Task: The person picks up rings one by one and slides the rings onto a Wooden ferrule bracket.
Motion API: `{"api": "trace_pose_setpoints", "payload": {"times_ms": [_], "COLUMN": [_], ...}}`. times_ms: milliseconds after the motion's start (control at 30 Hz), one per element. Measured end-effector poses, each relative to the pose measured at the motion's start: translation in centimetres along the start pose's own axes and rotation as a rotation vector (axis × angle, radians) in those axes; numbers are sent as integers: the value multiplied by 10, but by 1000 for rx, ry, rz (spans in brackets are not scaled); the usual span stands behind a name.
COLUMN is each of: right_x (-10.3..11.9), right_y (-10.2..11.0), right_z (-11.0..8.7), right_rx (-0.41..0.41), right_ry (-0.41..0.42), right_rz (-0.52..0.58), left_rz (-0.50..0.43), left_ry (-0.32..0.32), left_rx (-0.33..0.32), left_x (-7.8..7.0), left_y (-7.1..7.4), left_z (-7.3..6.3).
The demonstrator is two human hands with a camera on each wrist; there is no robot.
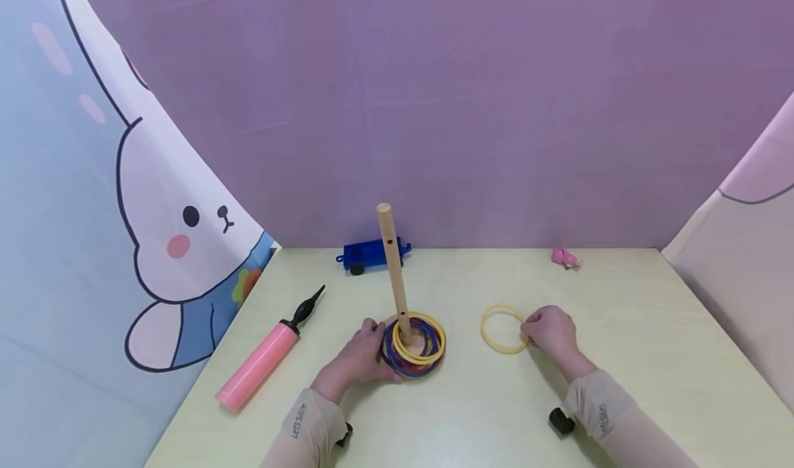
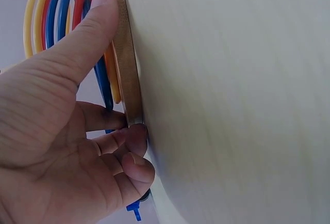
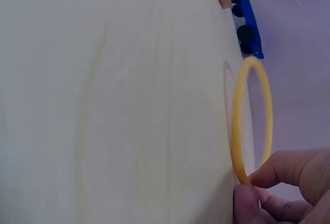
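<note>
Your right hand (image 1: pixel 551 333) pinches the loose yellow ring (image 1: pixel 503 329) at its 3 o'clock edge, fingertips (image 3: pixel 246 198) closed on the band; the right wrist view shows the ring tilted up off the table (image 1: pixel 620 385) on the hand's side, its far rim down on the surface. From that grip, the wooden peg (image 1: pixel 393 268) stands at 9 o'clock, near but apart from the ring, its long axis upright with a slight lean toward 11 o'clock. The peg's top sits well above the ring, so the ring's opening lies nearly flat while the peg points up through a different level.

Your left hand (image 1: pixel 362 354) is the nearer one to the peg: it grips the wooden base (image 2: pixel 126 79) at its 9 o'clock side, thumb (image 2: pixel 85 33) pressed on the stacked rings (image 1: pixel 414 347) and fingers curled at the base edge. Both forearms come in from 6 o'clock, wrists low on the table.

Around them: a pink pump (image 1: pixel 263 358) at 9 o'clock, a blue toy wagon (image 1: pixel 369 254) behind the peg at 12, a small pink toy (image 1: pixel 564 257) at 1 o'clock
</note>
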State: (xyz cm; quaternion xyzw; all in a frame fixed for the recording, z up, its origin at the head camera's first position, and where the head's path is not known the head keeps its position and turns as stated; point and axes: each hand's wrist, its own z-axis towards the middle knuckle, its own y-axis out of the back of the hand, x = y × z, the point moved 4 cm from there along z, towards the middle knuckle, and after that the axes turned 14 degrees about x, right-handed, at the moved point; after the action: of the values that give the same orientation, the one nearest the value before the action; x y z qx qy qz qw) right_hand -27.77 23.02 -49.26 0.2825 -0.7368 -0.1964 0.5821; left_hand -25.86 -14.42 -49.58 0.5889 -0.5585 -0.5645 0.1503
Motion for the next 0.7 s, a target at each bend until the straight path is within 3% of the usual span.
{"api": "trace_pose_setpoints", "payload": {"times_ms": [300,700], "right_x": [-1,34], "right_y": [-5,-6], "right_z": [-3,-20], "right_rx": [64,206], "right_ry": [22,132], "right_rz": [268,472], "left_rz": [10,5], "left_ry": [0,-3], "left_rx": [1,2], "left_x": [-1,-1], "left_y": [0,0], "left_z": [0,0]}}
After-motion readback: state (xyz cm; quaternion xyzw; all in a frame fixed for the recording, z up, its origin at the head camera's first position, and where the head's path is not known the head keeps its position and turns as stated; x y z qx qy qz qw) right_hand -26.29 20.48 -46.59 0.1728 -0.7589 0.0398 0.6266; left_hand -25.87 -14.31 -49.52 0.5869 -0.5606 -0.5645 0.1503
